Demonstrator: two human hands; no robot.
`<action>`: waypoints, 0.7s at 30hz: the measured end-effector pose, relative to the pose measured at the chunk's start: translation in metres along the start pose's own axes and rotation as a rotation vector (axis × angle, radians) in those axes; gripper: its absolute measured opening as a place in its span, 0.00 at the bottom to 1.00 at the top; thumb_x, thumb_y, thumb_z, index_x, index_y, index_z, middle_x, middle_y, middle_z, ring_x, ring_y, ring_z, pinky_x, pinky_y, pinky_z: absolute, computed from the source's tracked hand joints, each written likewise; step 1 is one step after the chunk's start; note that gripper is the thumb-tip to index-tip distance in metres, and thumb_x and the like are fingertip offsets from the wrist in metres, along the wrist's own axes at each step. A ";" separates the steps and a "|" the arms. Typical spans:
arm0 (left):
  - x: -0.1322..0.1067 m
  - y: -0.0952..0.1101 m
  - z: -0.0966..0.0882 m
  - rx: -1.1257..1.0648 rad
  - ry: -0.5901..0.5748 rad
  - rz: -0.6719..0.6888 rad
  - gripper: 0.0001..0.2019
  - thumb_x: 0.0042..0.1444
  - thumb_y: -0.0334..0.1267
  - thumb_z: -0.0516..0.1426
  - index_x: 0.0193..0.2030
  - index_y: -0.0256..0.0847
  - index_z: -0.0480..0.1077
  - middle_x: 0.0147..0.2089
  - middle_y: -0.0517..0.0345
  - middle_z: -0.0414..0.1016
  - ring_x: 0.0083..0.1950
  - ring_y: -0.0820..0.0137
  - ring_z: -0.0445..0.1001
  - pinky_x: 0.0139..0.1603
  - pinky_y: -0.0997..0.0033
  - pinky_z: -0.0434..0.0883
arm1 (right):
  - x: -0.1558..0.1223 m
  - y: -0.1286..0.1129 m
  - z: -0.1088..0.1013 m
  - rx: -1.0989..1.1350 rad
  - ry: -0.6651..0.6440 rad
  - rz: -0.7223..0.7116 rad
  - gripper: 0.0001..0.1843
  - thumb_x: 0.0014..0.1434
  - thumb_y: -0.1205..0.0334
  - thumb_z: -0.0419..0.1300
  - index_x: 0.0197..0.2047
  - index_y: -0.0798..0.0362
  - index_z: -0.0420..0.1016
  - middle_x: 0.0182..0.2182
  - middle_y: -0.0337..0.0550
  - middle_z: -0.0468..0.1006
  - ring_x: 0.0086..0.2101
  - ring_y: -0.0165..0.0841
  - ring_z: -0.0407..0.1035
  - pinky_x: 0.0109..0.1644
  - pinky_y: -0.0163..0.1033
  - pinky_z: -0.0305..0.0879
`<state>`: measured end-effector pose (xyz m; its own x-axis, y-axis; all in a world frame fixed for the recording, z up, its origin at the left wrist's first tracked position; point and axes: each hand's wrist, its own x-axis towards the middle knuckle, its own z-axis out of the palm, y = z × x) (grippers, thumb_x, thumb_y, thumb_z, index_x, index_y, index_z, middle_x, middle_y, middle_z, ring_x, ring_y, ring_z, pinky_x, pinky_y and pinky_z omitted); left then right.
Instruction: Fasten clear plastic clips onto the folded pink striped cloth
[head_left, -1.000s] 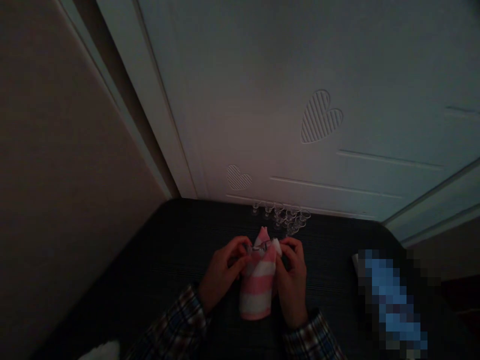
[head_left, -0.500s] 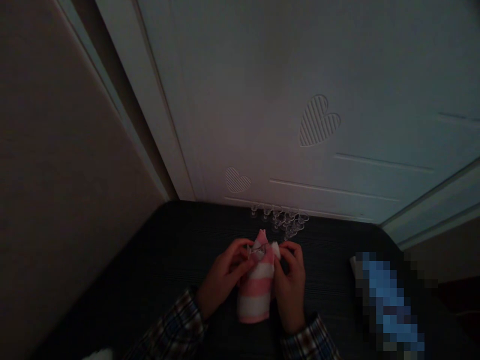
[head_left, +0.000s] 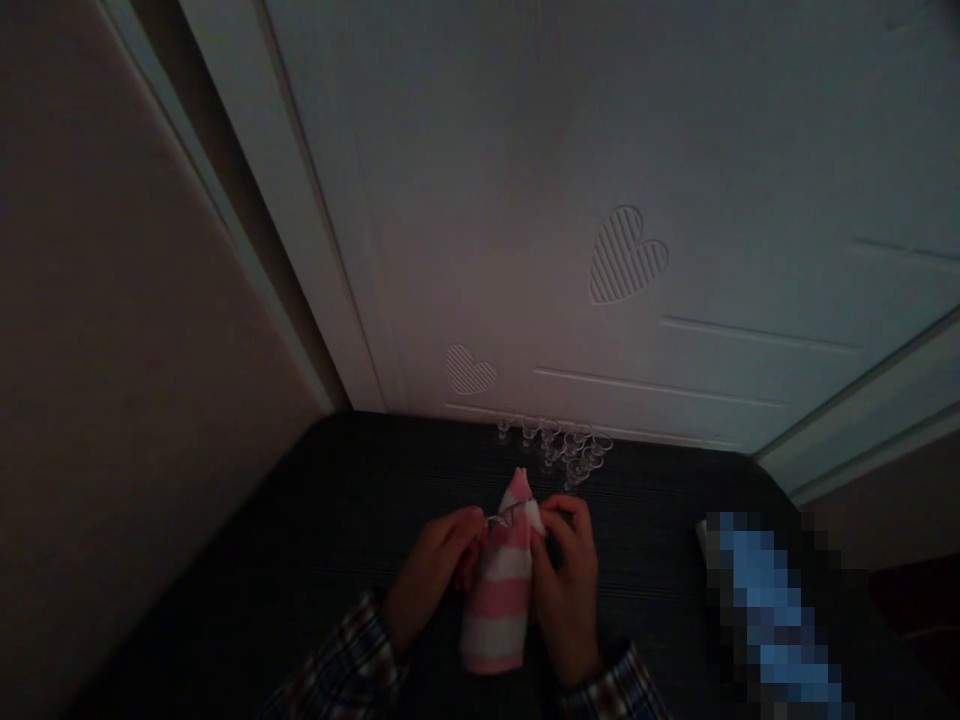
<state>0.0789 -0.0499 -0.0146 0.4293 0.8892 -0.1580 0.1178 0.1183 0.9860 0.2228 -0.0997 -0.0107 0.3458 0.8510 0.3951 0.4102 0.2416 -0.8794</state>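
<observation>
In the head view, a pink and white striped cloth (head_left: 498, 597) hangs between my hands, just above or on the dark table. My right hand (head_left: 568, 570) is closed on the cloth's right side, fingers near its upper fold. A small clear glass-like piece with a shiny rim (head_left: 507, 517) shows against the top of the cloth. My left hand (head_left: 437, 560) pinches at the left end of this clear piece. Its exact shape is hard to make out in the dim light. Just beyond, several small clear stemmed cups (head_left: 576, 450) stand together.
The dark table (head_left: 315, 560) runs back to a pale panel with embossed hearts (head_left: 628, 257). On the right lies a blurred-out blue object (head_left: 780, 610). A wall (head_left: 135, 330) rises at the left.
My left hand has shifted to the cloth's left edge, its fingers drawn into a tighter pinch. The cloth and both hands sit slightly lower and further left in view.
</observation>
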 end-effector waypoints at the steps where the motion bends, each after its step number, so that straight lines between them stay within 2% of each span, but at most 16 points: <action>1: 0.000 0.001 0.000 0.001 -0.002 0.016 0.18 0.58 0.49 0.45 0.31 0.36 0.64 0.19 0.64 0.61 0.18 0.77 0.60 0.18 0.78 0.58 | 0.000 0.001 0.000 -0.001 0.009 0.008 0.05 0.56 0.68 0.53 0.31 0.52 0.70 0.38 0.42 0.63 0.39 0.32 0.62 0.43 0.38 0.60; 3: 0.000 0.005 0.000 -0.019 -0.014 0.061 0.14 0.57 0.47 0.49 0.42 0.38 0.64 0.26 0.62 0.66 0.22 0.77 0.63 0.18 0.79 0.60 | 0.001 0.002 -0.001 -0.004 0.035 0.029 0.06 0.56 0.69 0.53 0.31 0.52 0.69 0.38 0.42 0.63 0.39 0.32 0.62 0.42 0.38 0.61; 5: -0.001 0.008 -0.001 -0.034 -0.025 0.095 0.16 0.55 0.44 0.52 0.48 0.41 0.61 0.31 0.61 0.67 0.24 0.76 0.65 0.19 0.79 0.60 | 0.001 0.003 -0.002 -0.007 0.056 0.047 0.06 0.56 0.69 0.52 0.32 0.53 0.69 0.38 0.42 0.64 0.39 0.32 0.62 0.42 0.38 0.61; 8: -0.002 0.008 -0.001 -0.004 -0.031 0.106 0.15 0.53 0.43 0.55 0.45 0.40 0.61 0.30 0.62 0.66 0.24 0.76 0.65 0.19 0.80 0.60 | 0.002 0.002 -0.003 -0.001 0.061 0.048 0.06 0.56 0.69 0.52 0.32 0.52 0.70 0.38 0.42 0.64 0.39 0.32 0.62 0.42 0.38 0.61; 11: -0.002 0.003 -0.001 0.000 -0.032 0.086 0.13 0.55 0.45 0.52 0.42 0.38 0.62 0.24 0.64 0.64 0.22 0.77 0.63 0.19 0.79 0.59 | 0.002 0.000 -0.004 0.022 0.036 0.028 0.07 0.57 0.68 0.51 0.32 0.52 0.70 0.38 0.42 0.63 0.38 0.32 0.62 0.41 0.38 0.61; 14: -0.002 -0.001 -0.001 -0.089 -0.042 0.055 0.14 0.57 0.48 0.48 0.35 0.37 0.62 0.17 0.67 0.58 0.17 0.78 0.58 0.18 0.79 0.56 | 0.000 -0.002 -0.003 0.042 -0.012 -0.003 0.07 0.57 0.67 0.51 0.32 0.52 0.70 0.38 0.42 0.63 0.38 0.32 0.63 0.41 0.37 0.61; 17: -0.002 0.002 -0.002 -0.167 -0.049 0.002 0.17 0.57 0.50 0.48 0.28 0.37 0.60 0.15 0.68 0.55 0.15 0.79 0.56 0.16 0.79 0.55 | 0.000 -0.002 -0.002 0.049 -0.031 -0.016 0.07 0.57 0.66 0.52 0.32 0.51 0.71 0.38 0.42 0.63 0.39 0.32 0.63 0.42 0.38 0.62; 21: -0.001 0.009 -0.004 -0.143 -0.039 -0.005 0.14 0.56 0.48 0.50 0.35 0.37 0.63 0.21 0.65 0.61 0.19 0.78 0.61 0.17 0.81 0.57 | 0.002 -0.001 -0.003 0.066 -0.015 -0.009 0.08 0.57 0.66 0.53 0.34 0.50 0.73 0.40 0.43 0.63 0.41 0.33 0.63 0.45 0.39 0.62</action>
<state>0.0763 -0.0483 -0.0052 0.4635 0.8712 -0.1617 -0.0077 0.1864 0.9824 0.2258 -0.0994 -0.0083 0.3294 0.8554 0.3996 0.3565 0.2792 -0.8916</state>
